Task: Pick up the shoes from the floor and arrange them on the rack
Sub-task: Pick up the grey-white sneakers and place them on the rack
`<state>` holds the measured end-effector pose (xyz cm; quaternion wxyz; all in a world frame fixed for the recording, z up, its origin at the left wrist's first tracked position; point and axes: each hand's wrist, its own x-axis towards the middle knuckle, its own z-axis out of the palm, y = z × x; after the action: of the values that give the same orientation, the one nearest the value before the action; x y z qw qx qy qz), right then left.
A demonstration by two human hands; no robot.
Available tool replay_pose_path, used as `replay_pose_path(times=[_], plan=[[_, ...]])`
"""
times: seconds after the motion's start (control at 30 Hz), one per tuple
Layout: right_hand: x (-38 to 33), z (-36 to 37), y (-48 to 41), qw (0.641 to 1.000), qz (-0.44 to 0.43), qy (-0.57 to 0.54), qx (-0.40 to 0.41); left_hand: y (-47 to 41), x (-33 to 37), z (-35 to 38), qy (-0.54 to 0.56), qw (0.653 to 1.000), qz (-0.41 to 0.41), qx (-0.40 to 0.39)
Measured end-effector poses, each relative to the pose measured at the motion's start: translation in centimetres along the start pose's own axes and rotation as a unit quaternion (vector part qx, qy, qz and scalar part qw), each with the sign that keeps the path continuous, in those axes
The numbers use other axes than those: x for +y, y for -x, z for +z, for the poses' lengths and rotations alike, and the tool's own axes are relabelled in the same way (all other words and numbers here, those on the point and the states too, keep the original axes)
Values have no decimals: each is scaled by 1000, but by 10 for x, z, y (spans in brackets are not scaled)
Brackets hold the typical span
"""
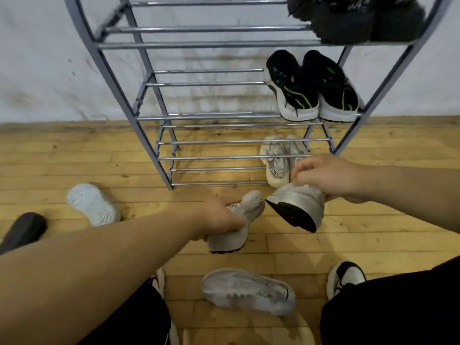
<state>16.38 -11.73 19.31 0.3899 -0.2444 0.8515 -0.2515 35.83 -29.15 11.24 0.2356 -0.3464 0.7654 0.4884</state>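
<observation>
Right shoe in hand: we have our right hand (328, 178) clamped over the top of a grey sneaker with a black sole (298, 207), lifted clear of the floor just in front of the rack's lowest tier, sole tipped toward us; we judge that tilt suits sliding it toe-first onto the bars.
Left shoe in hand: our left hand (219, 217) is closed around the collar of a matching pale grey knit sneaker (239, 230), low over the floor and just left of the first, so we read the two as one pair going up together.
Rack: the grey metal tube rack (154, 135) stands against the white wall, its tiers filled from the right, which leaves the left of each tier bare.
Shoes on rack, counted: six: two dark fuzzy shoes (353, 18) on the top tier in view, two black trainers with green stripes and white soles (311, 88) below, two cream knit trainers (276, 160) on the lowest tier, each pair side by side.
Shoes on floor, counted: three we can tell: a white ribbed-sole shoe (93, 204) upturned at left, a black shoe (23, 231) at the far left edge, a grey running shoe (249, 291) on its side between our knees.
Worn shoes: two white-and-black trainers (344, 277) on our own feet, the left one mostly hidden.
Floor: yellow wooden plank floor (74, 158).
</observation>
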Motion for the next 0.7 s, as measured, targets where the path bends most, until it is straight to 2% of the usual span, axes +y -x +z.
replay_pose_path(times=[0.1,0.27,0.43,0.6,0.7], plan=[[10,-15,19,995,-44,85,-10,28,27,-19,-23,999,40,20],[20,-22,35,963,-110,244,-24,68,47,-58,-85,990,93,57],[21,-29,53,942,-180,284,27,93,50,-89,-178,972,129,79],[25,-27,51,917,-246,300,92,80,48,-92,-163,972,129,114],[24,-19,36,895,-262,345,109,73,48,-99,-157,974,124,106]])
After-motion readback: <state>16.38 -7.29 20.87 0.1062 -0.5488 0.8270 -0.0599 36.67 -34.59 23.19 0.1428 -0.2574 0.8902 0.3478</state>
